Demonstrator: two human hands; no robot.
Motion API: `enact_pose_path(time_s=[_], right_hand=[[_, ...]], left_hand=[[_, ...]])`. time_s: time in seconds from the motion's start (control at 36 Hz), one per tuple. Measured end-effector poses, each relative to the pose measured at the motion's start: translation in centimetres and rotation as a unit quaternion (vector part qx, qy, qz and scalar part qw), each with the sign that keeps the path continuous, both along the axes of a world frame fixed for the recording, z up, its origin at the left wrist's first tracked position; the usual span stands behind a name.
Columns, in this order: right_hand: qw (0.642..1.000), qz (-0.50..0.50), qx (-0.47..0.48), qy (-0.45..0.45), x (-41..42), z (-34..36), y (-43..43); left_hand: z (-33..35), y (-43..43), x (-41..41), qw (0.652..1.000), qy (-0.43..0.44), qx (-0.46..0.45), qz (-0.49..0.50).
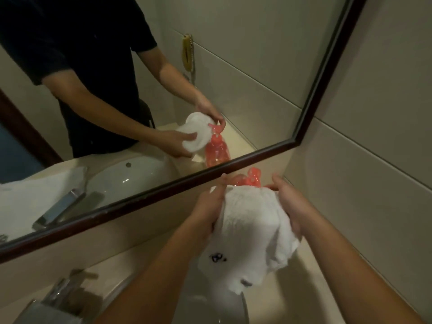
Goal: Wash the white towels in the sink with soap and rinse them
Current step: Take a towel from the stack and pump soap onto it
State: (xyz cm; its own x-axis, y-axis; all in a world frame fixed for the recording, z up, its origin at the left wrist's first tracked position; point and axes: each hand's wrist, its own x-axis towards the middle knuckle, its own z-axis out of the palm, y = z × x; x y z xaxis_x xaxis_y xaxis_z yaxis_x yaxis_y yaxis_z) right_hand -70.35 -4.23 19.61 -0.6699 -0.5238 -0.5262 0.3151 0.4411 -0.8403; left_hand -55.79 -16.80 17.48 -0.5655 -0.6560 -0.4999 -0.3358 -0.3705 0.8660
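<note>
Head view: both hands hold one white towel bunched up against the pump of a pink soap bottle on the worktop, above the sink. Left hand fingers curl round the towel's edge; right hand cups its far side, fingertips at the pump. Judgement: keep cloth under the spout, press squarely, steady the bottle. Bottle contents hidden here; its mirror reflection looks partly filled. Sink contents unclear.

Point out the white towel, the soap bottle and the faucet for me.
white towel (252, 220), head view, bunched middle between both hands.
soap bottle (251, 177), head view, pink pump top above the towel.
faucet (58, 298), head view, blurred metal body.
</note>
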Motion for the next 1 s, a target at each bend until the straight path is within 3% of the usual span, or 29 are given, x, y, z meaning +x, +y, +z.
enact_pose_path(time_s=[0.17, 0.39, 0.61, 0.83, 1.0], right_hand=[[0.984, 0.136, 0.049, 0.1, -2.9, 1.8, -1.6], [0.966, 0.223, 0.059, 0.119, -4.1, 2.0, -3.0], [0.963, 0.2, 0.06, 0.172, -3.8, 1.9, -2.7], [0.969, 0.206, -0.011, 0.136, -3.3, 2.5, -3.1], [0.962, 0.217, 0.009, 0.165, -3.1, 2.5, -3.0]], left_hand=[[-0.4, 0.0, -2.2, 1.0, 0.004, 0.003, -0.007], [-1.6, 0.0, -2.3, 1.0, -0.009, -0.025, 0.016], [-1.6, 0.5, -2.6, 0.999, 0.013, -0.028, 0.045], [-1.1, 0.9, -2.6, 0.998, 0.038, -0.026, 0.04], [-1.0, 1.4, -2.5, 0.998, 0.044, -0.015, 0.039]])
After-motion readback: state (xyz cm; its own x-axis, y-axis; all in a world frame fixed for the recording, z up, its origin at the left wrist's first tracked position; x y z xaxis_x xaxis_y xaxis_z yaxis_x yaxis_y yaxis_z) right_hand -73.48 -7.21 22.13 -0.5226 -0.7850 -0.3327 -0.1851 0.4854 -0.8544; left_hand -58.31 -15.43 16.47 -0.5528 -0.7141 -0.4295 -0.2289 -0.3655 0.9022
